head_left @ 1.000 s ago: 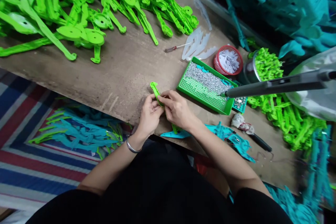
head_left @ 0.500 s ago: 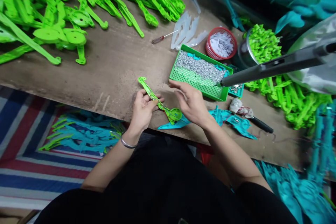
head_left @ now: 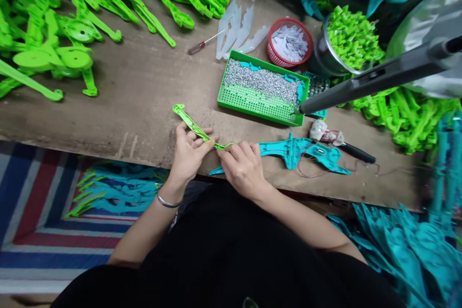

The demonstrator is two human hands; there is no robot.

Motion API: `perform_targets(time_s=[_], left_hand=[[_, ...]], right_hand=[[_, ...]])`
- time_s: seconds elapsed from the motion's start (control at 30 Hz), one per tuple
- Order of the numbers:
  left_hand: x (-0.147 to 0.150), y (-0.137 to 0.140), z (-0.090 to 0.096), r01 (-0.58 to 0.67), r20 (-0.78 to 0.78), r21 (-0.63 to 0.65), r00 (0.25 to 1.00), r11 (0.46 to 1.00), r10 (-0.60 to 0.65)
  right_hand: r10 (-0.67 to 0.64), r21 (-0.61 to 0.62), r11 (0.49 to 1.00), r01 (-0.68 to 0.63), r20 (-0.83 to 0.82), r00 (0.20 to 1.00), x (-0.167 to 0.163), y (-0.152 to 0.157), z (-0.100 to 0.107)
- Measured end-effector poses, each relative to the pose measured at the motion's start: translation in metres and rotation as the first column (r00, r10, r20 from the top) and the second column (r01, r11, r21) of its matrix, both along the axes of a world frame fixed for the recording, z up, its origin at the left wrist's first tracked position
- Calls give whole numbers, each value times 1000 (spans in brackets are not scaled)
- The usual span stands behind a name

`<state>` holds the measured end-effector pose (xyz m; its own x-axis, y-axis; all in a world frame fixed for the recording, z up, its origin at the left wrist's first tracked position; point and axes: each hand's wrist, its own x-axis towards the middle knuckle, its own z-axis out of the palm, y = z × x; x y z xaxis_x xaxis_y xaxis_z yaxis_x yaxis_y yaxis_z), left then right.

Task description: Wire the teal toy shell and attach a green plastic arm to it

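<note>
My left hand [head_left: 189, 151] is closed on a long bright-green plastic shell half [head_left: 192, 126], its hollow side up and thin wires along the inside. Thumb and fingers pinch it near the middle. My right hand [head_left: 242, 166] is closed over the shell's near right end and hides its round part. Whether it also pinches a wire there, I cannot tell. Just beyond the right hand lies a blue plastic shell [head_left: 288, 149] at the table's front edge, with thin red wires trailing from it.
A green tray [head_left: 263, 114] of small screws stands behind my hands, with a grey rod-like tool [head_left: 361, 82] reaching over it. Nearby are a red basket [head_left: 290, 60] of white pieces, a screwdriver [head_left: 198, 48] and a black-handled tool [head_left: 357, 152]. Green shells [head_left: 144, 0] pile up at back left.
My right hand has come down from beside the shell and closed over its round end. My left hand keeps its hold. The whole view has shifted slightly.
</note>
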<state>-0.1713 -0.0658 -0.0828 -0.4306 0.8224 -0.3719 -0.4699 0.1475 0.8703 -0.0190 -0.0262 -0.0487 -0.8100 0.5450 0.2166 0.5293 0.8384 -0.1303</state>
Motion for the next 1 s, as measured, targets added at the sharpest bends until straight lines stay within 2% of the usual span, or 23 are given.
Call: perform_targets(time_s=[0.13, 0.2, 0.3, 0.4, 0.5, 0.7, 0.87, 1.0], left_hand=[[1, 1, -6, -5, -54, 18, 999, 1000, 6], [1, 0, -8, 5, -70, 31, 998, 999, -3], [1, 0, -11, 11, -71, 37, 997, 999, -9], [1, -1, -11, 4, -62, 45, 998, 999, -1], [1, -1, -11, -5, -63, 59, 998, 998, 9], [1, -3, -11, 1, -90, 50, 996, 999, 3], [3, -3, -8, -3, -113, 66, 994, 998, 10], [2, -3, -3, 22, -147, 57, 989, 998, -13]], right_hand=[[43, 20, 999, -44, 13, 999, 2, 3, -1], [47, -10, 999, -46, 24, 999, 4, 3, -1], [34, -161, 986, -33, 2, 999, 8, 5, -3], [-33, -368, 930, -5, -97, 995, 10, 8, -5], [-102, -456, 890, 8, -182, 978, 8, 11, -6], [-178, -469, 879, 87, -154, 972, 3, 17, -10], [-168, -417, 903, 104, -121, 978, 1, 19, -13], [-167, -371, 916, 155, -1, 986, -3, 18, -6]])
